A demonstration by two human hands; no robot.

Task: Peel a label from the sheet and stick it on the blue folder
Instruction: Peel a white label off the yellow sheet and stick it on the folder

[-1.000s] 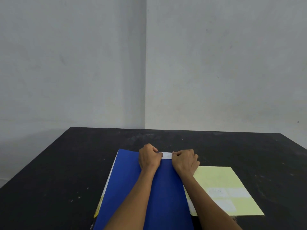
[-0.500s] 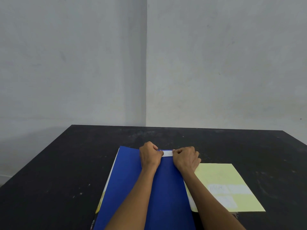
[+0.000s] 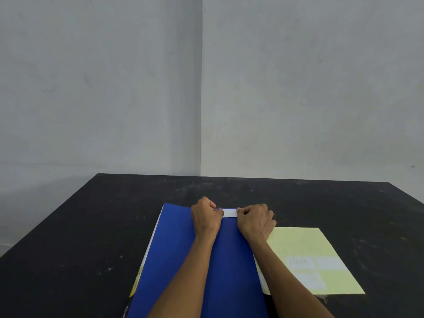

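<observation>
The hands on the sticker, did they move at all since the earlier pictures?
Hardly. The left hand and right hand still press the ends of the white label at the far edge of the blue folder. Nothing was picked up or let go. The yellow label sheet stayed beside the folder.

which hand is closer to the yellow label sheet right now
Right. The right hand sits at the yellow label sheet's far left corner; the left hand is farther left, over the blue folder.
</observation>
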